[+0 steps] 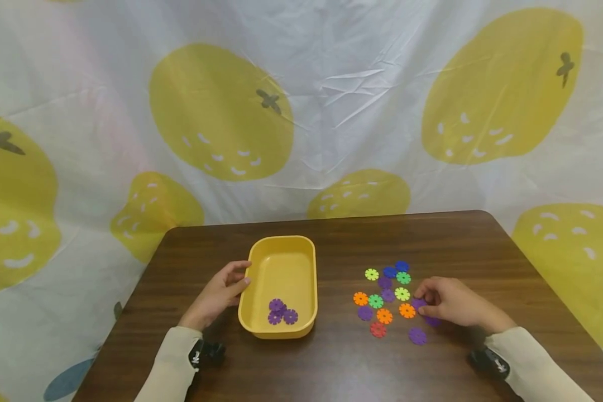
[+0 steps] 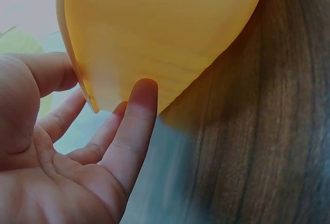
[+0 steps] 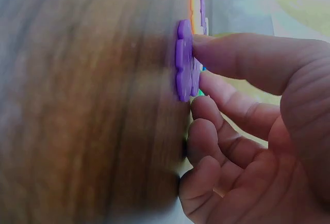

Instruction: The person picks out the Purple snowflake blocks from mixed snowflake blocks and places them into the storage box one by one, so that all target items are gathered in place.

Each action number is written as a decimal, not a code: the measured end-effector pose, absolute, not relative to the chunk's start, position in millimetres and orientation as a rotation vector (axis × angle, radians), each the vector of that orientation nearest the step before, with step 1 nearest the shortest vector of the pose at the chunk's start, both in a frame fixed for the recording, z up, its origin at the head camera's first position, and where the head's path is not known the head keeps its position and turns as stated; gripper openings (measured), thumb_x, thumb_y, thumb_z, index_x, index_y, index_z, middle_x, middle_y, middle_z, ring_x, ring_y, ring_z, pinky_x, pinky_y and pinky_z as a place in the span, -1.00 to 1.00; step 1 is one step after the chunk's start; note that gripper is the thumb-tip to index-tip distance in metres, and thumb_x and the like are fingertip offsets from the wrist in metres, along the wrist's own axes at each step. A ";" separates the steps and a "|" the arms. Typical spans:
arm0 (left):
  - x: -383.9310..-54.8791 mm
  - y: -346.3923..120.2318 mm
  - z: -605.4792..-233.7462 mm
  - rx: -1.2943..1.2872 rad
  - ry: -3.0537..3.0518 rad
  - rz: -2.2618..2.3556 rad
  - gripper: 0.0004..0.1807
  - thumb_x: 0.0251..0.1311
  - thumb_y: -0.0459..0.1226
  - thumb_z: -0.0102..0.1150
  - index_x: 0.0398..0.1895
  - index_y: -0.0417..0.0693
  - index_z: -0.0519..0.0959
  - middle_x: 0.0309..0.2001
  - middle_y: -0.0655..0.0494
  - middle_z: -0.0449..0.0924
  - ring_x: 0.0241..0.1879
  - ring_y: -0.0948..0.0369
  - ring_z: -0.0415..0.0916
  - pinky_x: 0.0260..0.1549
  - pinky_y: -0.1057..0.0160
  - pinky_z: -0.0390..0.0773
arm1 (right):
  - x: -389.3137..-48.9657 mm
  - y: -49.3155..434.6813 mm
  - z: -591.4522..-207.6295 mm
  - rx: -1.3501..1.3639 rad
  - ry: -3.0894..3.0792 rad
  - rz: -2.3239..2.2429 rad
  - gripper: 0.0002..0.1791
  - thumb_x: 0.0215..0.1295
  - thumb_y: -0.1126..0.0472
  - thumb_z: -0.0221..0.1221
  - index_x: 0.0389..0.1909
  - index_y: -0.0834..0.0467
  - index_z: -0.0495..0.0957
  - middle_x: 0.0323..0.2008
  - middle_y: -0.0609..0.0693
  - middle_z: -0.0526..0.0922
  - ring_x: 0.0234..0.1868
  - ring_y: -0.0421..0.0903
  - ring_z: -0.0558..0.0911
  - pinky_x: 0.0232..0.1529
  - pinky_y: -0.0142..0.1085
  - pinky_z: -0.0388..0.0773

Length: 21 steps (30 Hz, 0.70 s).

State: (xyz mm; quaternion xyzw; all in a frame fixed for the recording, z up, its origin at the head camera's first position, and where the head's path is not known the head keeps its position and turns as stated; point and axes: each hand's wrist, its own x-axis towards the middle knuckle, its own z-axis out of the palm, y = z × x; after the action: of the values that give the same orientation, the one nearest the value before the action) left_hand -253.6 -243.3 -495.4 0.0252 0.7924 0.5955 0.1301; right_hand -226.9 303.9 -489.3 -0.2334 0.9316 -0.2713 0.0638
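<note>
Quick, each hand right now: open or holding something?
Left hand: open, touching the yellow bin.
Right hand: touching a purple disc; grip cannot be told.

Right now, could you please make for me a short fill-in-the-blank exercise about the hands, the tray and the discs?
The left hand touches the tray, which is ____ in colour.
The discs inside the tray are all ____.
On the table, only one visible disc is ____.
In the head view, the tray stands to the ____ of the right hand.
Missing words: yellow; purple; red; left.
</note>
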 end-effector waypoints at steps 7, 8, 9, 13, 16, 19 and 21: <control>-251.9 -243.6 -496.4 0.079 2.303 1.727 -0.46 0.57 -0.20 0.16 0.54 0.07 0.35 0.25 -0.24 0.55 0.11 -0.01 0.67 0.06 -0.04 0.77 | -225.2 304.6 -487.0 -0.731 2.772 -0.851 -0.68 0.24 0.23 0.47 -0.12 0.05 0.53 -0.39 -0.18 0.60 -0.42 -0.32 0.49 -0.43 -0.40 0.49; -251.9 -243.3 -496.0 0.079 2.303 1.726 -0.46 0.57 -0.20 0.16 0.54 0.08 0.35 0.25 -0.24 0.55 0.11 -0.01 0.66 0.07 -0.05 0.77 | -225.0 305.1 -486.6 -0.741 2.769 -0.860 -0.68 0.26 0.24 0.45 -0.09 0.05 0.52 -0.38 -0.17 0.61 -0.41 -0.32 0.50 -0.43 -0.39 0.49; -252.0 -243.1 -495.7 0.078 2.302 1.728 -0.47 0.57 -0.20 0.16 0.53 0.09 0.35 0.24 -0.24 0.55 0.12 -0.01 0.66 0.07 -0.05 0.76 | -224.7 305.6 -486.4 -0.757 2.771 -0.863 -0.68 0.27 0.25 0.44 -0.05 0.05 0.53 -0.36 -0.17 0.63 -0.40 -0.33 0.51 -0.41 -0.39 0.50; -251.7 -242.7 -494.7 0.074 2.298 1.728 -0.47 0.57 -0.19 0.17 0.52 0.09 0.36 0.24 -0.24 0.55 0.13 -0.01 0.66 0.08 -0.06 0.76 | -224.8 308.4 -486.3 -0.783 2.763 -0.865 -0.72 0.34 0.26 0.39 0.01 0.02 0.59 -0.30 -0.19 0.68 -0.34 -0.34 0.55 -0.35 -0.39 0.53; -251.1 -243.2 -494.4 0.069 2.291 1.724 -0.47 0.57 -0.18 0.17 0.52 0.09 0.36 0.25 -0.24 0.55 0.13 -0.01 0.66 0.08 -0.05 0.76 | -226.2 308.9 -486.4 -0.782 2.781 -0.869 -0.78 0.37 0.26 0.37 -0.03 -0.01 0.63 -0.30 -0.23 0.69 -0.33 -0.35 0.56 -0.32 -0.39 0.54; -251.2 -243.9 -493.9 0.074 2.288 1.723 -0.46 0.57 -0.18 0.17 0.53 0.09 0.35 0.24 -0.24 0.54 0.12 -0.01 0.66 0.09 -0.04 0.76 | -229.0 305.6 -484.4 -0.791 2.820 -0.892 -0.80 0.38 0.26 0.37 -0.05 -0.01 0.66 -0.32 -0.27 0.66 -0.33 -0.34 0.54 -0.32 -0.39 0.54; -252.1 -244.3 -493.8 0.080 2.289 1.724 -0.45 0.57 -0.18 0.17 0.53 0.09 0.34 0.25 -0.24 0.54 0.13 -0.02 0.67 0.11 -0.05 0.75 | -231.1 301.3 -481.3 -0.807 2.842 -0.918 -0.81 0.38 0.27 0.37 -0.06 0.00 0.67 -0.34 -0.27 0.63 -0.33 -0.32 0.53 -0.31 -0.39 0.54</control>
State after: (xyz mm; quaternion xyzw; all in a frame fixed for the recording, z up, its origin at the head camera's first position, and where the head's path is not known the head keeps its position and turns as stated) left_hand -252.1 -244.3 -493.8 0.0275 0.7910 0.5956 0.1372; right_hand -231.1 301.3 -481.3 -0.2607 0.9184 -0.2966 0.0240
